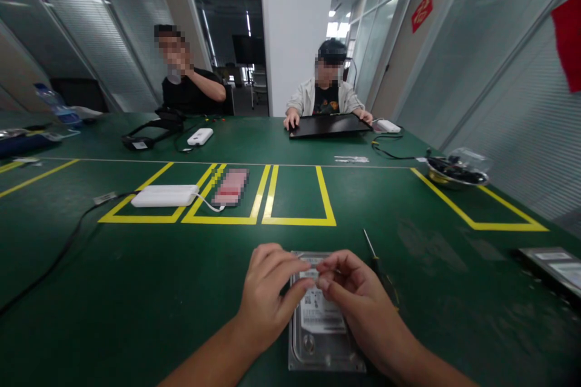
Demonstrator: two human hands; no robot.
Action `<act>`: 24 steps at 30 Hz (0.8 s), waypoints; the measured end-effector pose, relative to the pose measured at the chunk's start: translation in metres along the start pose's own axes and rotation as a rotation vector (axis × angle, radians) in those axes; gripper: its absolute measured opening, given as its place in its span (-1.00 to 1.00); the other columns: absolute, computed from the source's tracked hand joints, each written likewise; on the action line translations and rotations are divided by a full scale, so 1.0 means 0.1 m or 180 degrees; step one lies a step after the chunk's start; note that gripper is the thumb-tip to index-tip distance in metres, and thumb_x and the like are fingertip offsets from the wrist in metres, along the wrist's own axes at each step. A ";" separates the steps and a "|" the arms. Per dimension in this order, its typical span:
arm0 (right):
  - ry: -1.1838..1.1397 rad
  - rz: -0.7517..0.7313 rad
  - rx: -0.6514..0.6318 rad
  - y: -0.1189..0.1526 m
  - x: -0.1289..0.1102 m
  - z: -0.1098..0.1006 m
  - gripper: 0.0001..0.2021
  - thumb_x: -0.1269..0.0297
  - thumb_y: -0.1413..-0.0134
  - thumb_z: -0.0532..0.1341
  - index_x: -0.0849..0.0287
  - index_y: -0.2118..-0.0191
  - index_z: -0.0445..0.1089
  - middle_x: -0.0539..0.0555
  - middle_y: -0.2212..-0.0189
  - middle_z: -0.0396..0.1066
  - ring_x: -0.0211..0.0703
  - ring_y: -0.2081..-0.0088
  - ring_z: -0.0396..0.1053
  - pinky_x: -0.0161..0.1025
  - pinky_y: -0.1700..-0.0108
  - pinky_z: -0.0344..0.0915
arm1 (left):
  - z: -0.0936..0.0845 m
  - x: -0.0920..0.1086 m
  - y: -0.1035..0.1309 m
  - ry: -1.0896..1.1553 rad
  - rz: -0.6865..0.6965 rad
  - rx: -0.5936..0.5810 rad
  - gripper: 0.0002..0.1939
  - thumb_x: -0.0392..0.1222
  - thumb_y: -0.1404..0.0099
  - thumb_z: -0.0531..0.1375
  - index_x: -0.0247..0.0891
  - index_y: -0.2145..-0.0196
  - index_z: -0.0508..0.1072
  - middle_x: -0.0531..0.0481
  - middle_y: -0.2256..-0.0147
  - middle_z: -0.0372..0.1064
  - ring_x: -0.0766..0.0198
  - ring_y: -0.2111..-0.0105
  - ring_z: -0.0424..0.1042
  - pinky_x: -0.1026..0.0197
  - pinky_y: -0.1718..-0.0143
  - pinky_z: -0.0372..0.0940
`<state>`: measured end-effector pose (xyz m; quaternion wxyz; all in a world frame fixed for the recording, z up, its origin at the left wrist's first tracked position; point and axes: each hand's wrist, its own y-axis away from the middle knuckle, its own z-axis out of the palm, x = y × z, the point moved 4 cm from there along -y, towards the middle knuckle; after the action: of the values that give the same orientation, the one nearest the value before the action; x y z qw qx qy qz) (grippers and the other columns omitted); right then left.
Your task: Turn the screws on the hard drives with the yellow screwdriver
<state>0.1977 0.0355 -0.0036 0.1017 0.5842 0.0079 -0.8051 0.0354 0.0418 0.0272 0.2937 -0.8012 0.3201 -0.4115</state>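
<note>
A hard drive [313, 344] lies flat on the green table in front of me, its white label partly covered by my hands. My left hand [275, 290] reaches over its left edge, thumb and index finger apart with a gap between the tips. Over the label, my right hand [356, 290] is closed in a pinch, its fingertips close to those of the left. What the pinch holds, if anything, is too small to make out. Just beyond my right hand rests a screwdriver [374, 257], its shaft pointing away and its dark handle partly hidden.
Yellow tape outlines [299, 222] mark the table. A white power bank [166, 196] is cabled to a phone [231, 187]. Right lie a bowl of dark parts [456, 172] and another drive [556, 269]. Two people sit opposite; one holds a black panel [331, 126].
</note>
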 end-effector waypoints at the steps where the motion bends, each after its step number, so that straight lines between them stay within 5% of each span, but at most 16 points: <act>1: -0.0089 -0.0002 -0.0052 0.01 0.02 -0.01 -0.70 0.23 -0.03 0.39 0.18 0.19 0.29 0.01 0.25 0.36 -0.29 0.25 0.32 -0.33 0.22 0.28 | 0.01 0.02 -0.01 0.0038 0.0055 -0.0043 -0.86 -0.30 -0.29 0.28 -0.20 0.18 0.50 0.00 0.29 0.49 0.14 0.24 0.32 0.07 0.16 0.21; 18: 0.0338 -0.0142 0.0104 0.05 0.03 -0.06 -0.77 0.23 -0.08 0.35 0.18 0.26 0.30 0.00 0.28 0.39 -0.34 0.33 0.34 -0.38 0.26 0.33 | 0.05 0.15 0.04 -0.0350 0.0418 -0.0178 -0.86 -0.40 -0.29 0.23 -0.23 0.21 0.48 0.03 0.33 0.51 0.15 0.26 0.31 0.04 0.18 0.12; 21: 0.1542 -0.0658 -0.0136 0.10 -0.12 -0.01 -0.88 0.25 -0.24 0.18 0.16 0.17 0.33 0.07 0.22 0.41 -0.23 0.25 0.40 -0.27 0.18 0.39 | 0.06 0.10 0.05 -0.0322 0.0222 -0.0270 -0.92 -0.37 -0.32 0.18 -0.25 0.26 0.43 -0.02 0.33 0.46 0.13 0.25 0.30 0.03 0.17 0.12; 24: 0.3876 -0.1698 -0.0092 0.19 -0.33 -0.07 -0.79 0.40 -0.26 0.06 0.12 0.07 0.36 0.16 0.11 0.40 -0.03 0.14 0.41 -0.04 0.11 0.39 | 0.08 0.04 0.05 -0.0279 -0.0048 -0.0385 -0.94 -0.33 -0.34 0.11 -0.26 0.29 0.37 -0.05 0.34 0.40 0.11 0.25 0.28 0.03 0.18 0.13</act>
<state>0.2168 0.0233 0.0270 -0.1158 0.9113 0.2191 -0.3287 0.0432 0.0374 0.0217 0.2554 -0.8372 0.3251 -0.3581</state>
